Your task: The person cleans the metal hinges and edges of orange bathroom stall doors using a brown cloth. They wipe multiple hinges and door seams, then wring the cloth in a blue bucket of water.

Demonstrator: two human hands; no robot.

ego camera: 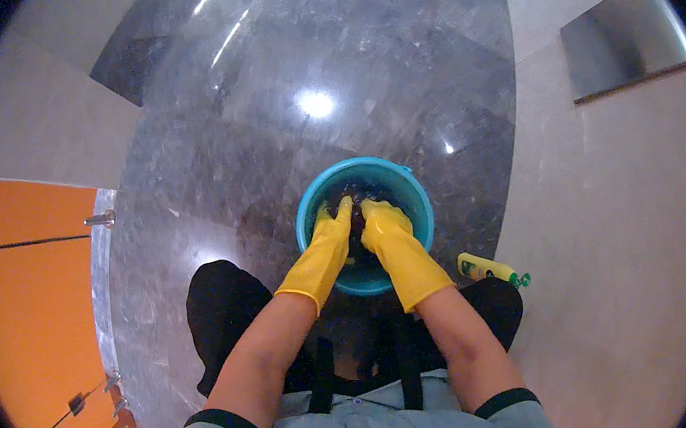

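Observation:
A turquoise plastic bucket (301,218) stands on the floor between my knees. Both hands wear long yellow rubber gloves and reach down inside it. My left hand (332,220) is at the left of the bucket, its thumb pointing up and its other fingertips low in the dark contents. Beside it, my right hand (384,219) is bent with its fingers curled downward. Dark, wet-looking contents (357,237) lie between and below the gloves; whether they are cloth or only water is unclear. What the fingers hold, if anything, is hidden.
A yellow bottle with a green cap (488,268) lies on its side by my right knee. Orange panels with metal fittings (33,309) line the left. Shiny grey tiles (234,131) make up the floor. A metal panel (619,41) is on the pale right wall.

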